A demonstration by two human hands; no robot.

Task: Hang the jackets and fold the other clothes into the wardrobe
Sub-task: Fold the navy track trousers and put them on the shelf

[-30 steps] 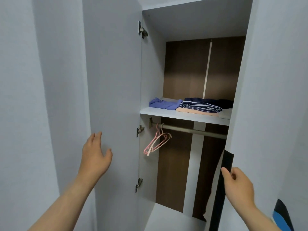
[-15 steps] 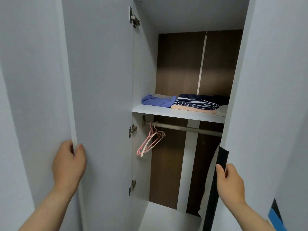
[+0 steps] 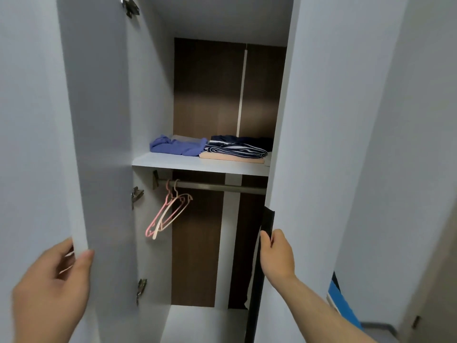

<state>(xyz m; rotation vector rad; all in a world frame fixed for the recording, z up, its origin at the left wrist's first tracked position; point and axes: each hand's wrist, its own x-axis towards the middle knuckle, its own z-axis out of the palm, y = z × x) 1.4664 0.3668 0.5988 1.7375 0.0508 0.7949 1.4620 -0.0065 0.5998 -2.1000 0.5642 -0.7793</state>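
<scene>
The wardrobe stands with both doors part open. My left hand (image 3: 53, 288) grips the edge of the left door (image 3: 99, 144), thumb on the inner face. My right hand (image 3: 277, 254) holds the black handle strip (image 3: 268, 219) on the edge of the right door (image 3: 321, 144). On the white shelf (image 3: 188, 164) lie a crumpled blue-purple garment (image 3: 178, 147) and a folded stack with a navy striped piece (image 3: 237, 151) over a peach one (image 3: 232, 158). Below, pink hangers (image 3: 170, 211) hang on the metal rail (image 3: 217, 188).
The wardrobe floor (image 3: 205, 323) is white and the back panel (image 3: 207, 90) is dark wood. Door hinges (image 3: 136, 196) sit on the left inner wall. A blue and black object (image 3: 341, 300) shows low at the right beside the wardrobe.
My left hand has gone from reaching near the left door to gripping its edge, and that door has swung further towards me. My right hand stays on the black handle strip.
</scene>
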